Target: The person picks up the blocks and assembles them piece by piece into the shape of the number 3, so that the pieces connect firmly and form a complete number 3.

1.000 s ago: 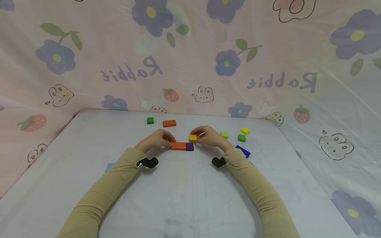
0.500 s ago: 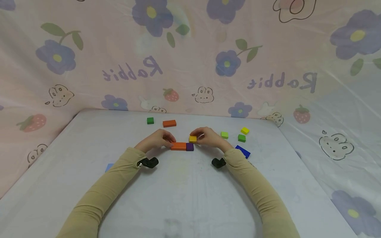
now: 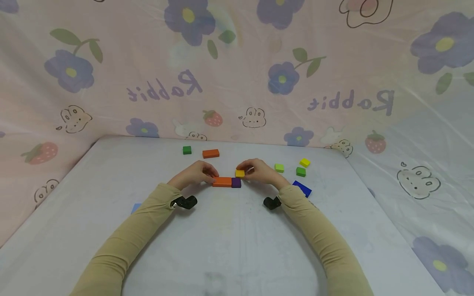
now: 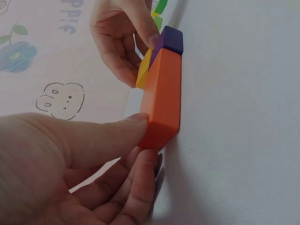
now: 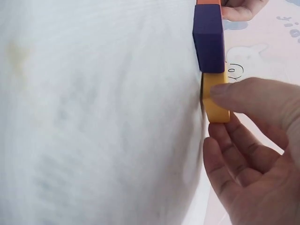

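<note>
Orange block (image 3: 222,182), purple block (image 3: 236,183) and golden-yellow block (image 3: 240,173) sit close together near the middle of the head view, slightly below centre. Orange and purple lie end to end in one row, purple on the right, touching. The golden-yellow piece is just above the purple one in the frame, on its far side; whether their faces fully meet, I cannot tell.

The left hand (image 3: 194,173) pinches the left end of the orange block; in the left wrist view its thumb presses the block's side, with the fingertips at the near end. The right hand (image 3: 258,170) grips the golden-yellow block, and the right wrist view shows its thumb on one face and fingertips at the lower end.

Toward the upper middle of the white table (image 3: 222,255) lie a dark green block (image 3: 187,150) and a red-orange block (image 3: 210,153). Right of centre are a lime block (image 3: 279,167), a bright yellow block (image 3: 305,163) and a mid-green block (image 3: 300,172), with a dark blue block (image 3: 303,188) below them, partly covered by the right sleeve (image 3: 314,226). Left of centre, a light blue block (image 3: 135,208) shows partly beside the left sleeve (image 3: 126,238). A patterned curtain (image 3: 237,82) fills the upper frame.
</note>
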Available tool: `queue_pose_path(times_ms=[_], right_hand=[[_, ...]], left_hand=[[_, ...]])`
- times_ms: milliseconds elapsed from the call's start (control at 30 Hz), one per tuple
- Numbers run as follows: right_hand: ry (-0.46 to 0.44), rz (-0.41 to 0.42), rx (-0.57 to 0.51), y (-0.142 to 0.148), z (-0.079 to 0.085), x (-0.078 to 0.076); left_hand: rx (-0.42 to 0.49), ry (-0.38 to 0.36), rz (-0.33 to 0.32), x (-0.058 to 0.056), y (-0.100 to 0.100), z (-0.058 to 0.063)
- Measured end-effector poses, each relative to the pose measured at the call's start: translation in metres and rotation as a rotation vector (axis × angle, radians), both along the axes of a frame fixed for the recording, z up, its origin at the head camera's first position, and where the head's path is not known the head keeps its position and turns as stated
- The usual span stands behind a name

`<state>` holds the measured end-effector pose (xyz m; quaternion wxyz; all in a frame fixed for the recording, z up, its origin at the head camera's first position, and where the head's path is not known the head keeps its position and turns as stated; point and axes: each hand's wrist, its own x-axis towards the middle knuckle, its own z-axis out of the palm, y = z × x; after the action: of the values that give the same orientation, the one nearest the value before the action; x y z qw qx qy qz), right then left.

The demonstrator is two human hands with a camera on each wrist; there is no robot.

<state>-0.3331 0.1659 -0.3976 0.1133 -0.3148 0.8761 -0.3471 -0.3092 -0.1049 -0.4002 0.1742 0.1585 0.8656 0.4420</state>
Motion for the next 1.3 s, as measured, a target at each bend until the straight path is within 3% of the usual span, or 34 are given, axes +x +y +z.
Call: queue_pose_path(times_ms=[1167, 1300], right_hand=[[-0.008, 0.038, 0.009, -0.0027, 0.0048, 0.0056], [-0.011, 0.029, 0.017, -0.0015, -0.0002, 0.0013]], left_hand=[[-0.008, 0.008, 0.003, 0.0010, -0.0004, -0.0004], [-0.008, 0.007, 0.003, 0.0006, -0.0003, -0.0005]])
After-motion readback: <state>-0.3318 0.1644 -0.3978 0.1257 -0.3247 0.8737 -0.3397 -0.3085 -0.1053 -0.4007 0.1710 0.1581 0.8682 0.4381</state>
